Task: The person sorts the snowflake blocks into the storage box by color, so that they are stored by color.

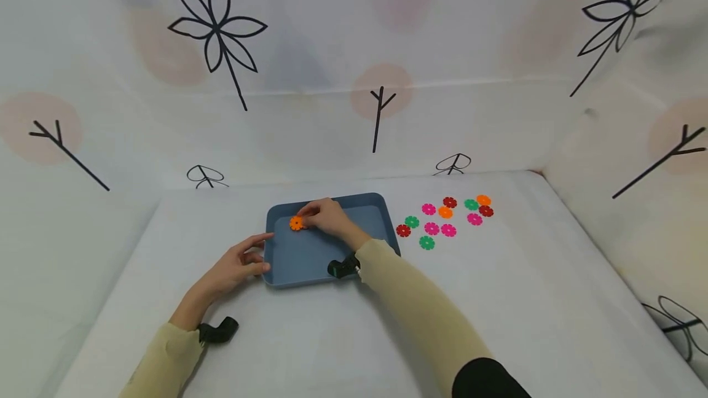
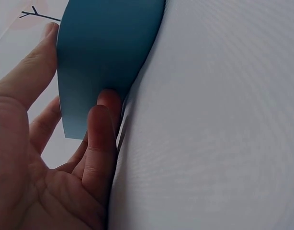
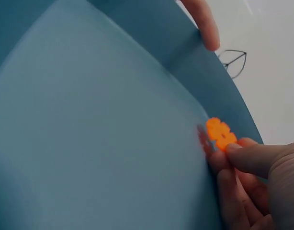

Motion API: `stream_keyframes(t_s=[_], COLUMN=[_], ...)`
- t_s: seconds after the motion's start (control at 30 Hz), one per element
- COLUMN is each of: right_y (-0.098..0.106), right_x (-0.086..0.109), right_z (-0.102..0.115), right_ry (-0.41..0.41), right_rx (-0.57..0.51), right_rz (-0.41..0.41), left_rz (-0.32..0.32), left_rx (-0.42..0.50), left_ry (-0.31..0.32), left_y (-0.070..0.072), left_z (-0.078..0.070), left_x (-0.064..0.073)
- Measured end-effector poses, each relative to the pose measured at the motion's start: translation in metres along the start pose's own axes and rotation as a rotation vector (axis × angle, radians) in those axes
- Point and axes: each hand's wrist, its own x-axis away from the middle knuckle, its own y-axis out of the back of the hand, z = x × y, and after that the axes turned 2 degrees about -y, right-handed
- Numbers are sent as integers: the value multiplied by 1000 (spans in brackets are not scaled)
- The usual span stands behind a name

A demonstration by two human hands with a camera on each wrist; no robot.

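Orange flower-shaped plastic-looking disc (image 1: 295, 223): pinched in right hand (image 1: 329, 216), over far left of blue rectangular tray (image 1: 298, 258). Left hand (image 1: 233, 269): fingers apart, touching tray's left side; light edge pinch, steady tray advisable.

"What are you pinching there?"

"An orange flower-shaped piece (image 1: 296, 223); my right hand (image 1: 328, 217) holds it over the left part of the blue tray (image 1: 301, 263); my left hand (image 1: 229, 270) touches that tray's left edge, thumb nearer me."

"And to the right?"

"More flower pieces (image 1: 431, 228), scattered on the white table (image 1: 310, 336) just beside the tray; I count four pink, three red, three green and two orange."

"What else?"

"My yellowish sleeves (image 1: 420, 306); a black device (image 1: 219, 331) at each wrist; a pale backdrop (image 1: 487, 109) behind, with black plant drawings (image 1: 217, 28)."
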Motion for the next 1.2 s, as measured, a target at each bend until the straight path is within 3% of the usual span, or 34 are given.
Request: stream_keyframes(t_s=[0.27, 1.2], right_y=[-6, -7], right_x=[-1, -1], right_z=[-3, -3], right_ry=[-36, -23], right_rx=[34, 23], right_rz=[-65, -18], left_rz=[9, 14], left_rx=[1, 12], left_ry=[-5, -13], left_y=[1, 1], left_z=[1, -1], left_x=[-2, 0])
